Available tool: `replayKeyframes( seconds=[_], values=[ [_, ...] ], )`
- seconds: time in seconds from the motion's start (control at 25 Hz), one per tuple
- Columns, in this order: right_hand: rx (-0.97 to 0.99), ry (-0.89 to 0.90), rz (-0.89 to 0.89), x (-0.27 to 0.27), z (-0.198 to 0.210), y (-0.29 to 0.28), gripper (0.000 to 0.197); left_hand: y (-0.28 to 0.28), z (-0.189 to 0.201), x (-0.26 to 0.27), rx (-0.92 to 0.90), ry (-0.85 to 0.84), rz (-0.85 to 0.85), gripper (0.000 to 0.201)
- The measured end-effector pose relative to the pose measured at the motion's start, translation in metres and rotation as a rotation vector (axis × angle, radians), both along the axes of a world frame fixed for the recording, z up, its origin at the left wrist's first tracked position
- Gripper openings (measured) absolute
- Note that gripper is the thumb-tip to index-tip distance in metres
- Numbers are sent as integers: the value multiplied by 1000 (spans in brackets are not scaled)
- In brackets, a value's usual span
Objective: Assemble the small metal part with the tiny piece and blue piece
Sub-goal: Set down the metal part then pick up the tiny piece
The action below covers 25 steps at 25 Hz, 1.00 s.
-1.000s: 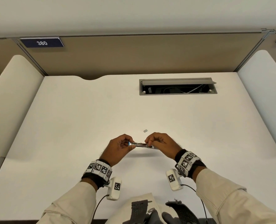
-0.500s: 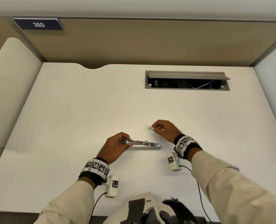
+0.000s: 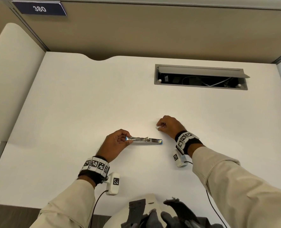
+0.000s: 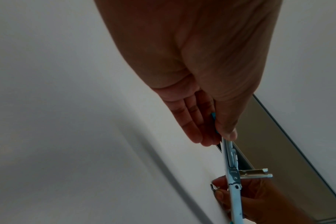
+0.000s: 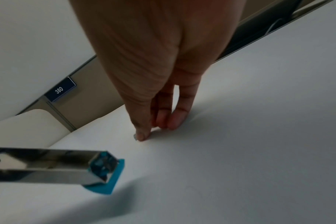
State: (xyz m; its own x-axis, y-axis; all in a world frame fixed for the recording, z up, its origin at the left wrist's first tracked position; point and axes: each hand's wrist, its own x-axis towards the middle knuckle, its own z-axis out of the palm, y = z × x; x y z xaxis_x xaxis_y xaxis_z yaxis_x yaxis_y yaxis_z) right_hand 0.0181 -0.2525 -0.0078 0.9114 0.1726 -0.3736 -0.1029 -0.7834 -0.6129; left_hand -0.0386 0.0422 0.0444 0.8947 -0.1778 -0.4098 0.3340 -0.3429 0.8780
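A long shiny metal part (image 3: pixel 143 139) with a blue piece (image 3: pixel 160 142) under it and showing at both ends hangs level just above the white desk. My left hand (image 3: pixel 128 139) pinches its left end between thumb and fingers. In the left wrist view the metal part (image 4: pixel 232 166) runs away from my fingers (image 4: pixel 194 128). My right hand (image 3: pixel 159 126) is up and to the right, its thumb and forefinger pinching the tiny metal piece (image 3: pixel 157 127) at the desk surface. In the right wrist view the tiny piece (image 5: pixel 134 137) peeks out beside my thumb tip, and the blue piece (image 5: pixel 105 181) shows at lower left.
An open cable hatch (image 3: pixel 200 77) with wires inside is set into the white desk (image 3: pixel 87 104) at the back right. A tan partition with a "380" label (image 3: pixel 39 9) closes the far side. Rounded white dividers (image 3: pixel 13 79) stand at left and right.
My right hand let go of the metal part and moved up and right to the tiny piece, which it now pinches. My left hand keeps holding the part's left end.
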Motion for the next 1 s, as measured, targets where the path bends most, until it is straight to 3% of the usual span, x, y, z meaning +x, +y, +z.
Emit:
replayKeyframes(
  seconds=[0.28, 0.48, 0.6, 0.8, 1.0],
  values=[
    [-85, 27, -13, 0, 10, 5, 6, -1, 4, 4, -16, -15, 12, 14],
    [153, 25, -177, -12, 36, 4, 6, -2, 5, 6, -37, -40, 17, 15],
    [286, -80, -208, -20, 63, 5, 8, -6, 8, 5, -59, -60, 23, 15],
    [333, -242, -118, -34, 104, 19, 10, -11, 14, 1, -67, -75, 13, 16],
    [192, -182, 90, -56, 109, 37, 11, -13, 25, -6, -82, -88, 2, 15]
  ],
)
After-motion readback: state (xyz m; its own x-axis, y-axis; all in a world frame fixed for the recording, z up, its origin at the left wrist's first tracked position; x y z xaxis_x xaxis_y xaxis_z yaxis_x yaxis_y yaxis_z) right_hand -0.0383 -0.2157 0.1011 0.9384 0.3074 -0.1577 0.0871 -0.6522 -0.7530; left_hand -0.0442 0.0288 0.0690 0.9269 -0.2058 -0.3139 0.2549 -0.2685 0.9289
